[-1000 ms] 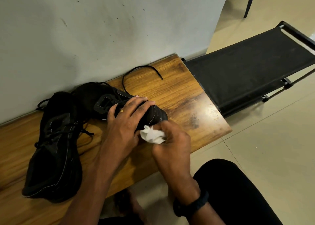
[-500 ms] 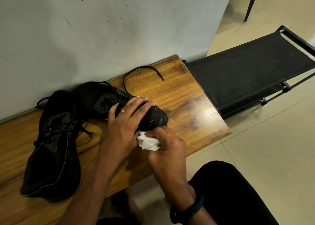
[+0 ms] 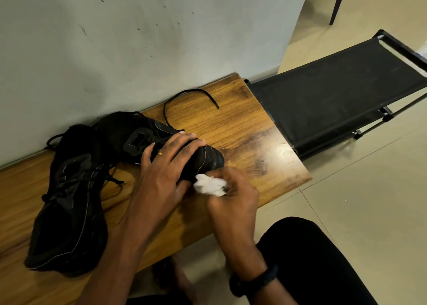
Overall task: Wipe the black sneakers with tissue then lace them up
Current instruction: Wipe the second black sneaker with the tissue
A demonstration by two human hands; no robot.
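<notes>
At sneaker (image 3: 209, 157), right hand (image 3: 233, 204) around tissue (image 3: 209, 185)

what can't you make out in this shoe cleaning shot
head view only:
- held sneaker middle: covered by the left hand gripping it
- where tissue touches it: hidden by the blurred right hand holding it
- loose lace near end: lost behind the sneaker
- black cot: cut by the right edge

Table (image 3: 242, 131) against wall (image 3: 138, 38). On it: left sneaker (image 3: 67, 212), right sneaker (image 3: 129, 131) beside it under left hand (image 3: 161, 173). Tissue (image 3: 209, 185) in right hand (image 3: 233, 200), touching its toe. Loose lace (image 3: 195, 89) behind. Folding rack (image 3: 335, 92) right of table.
</notes>
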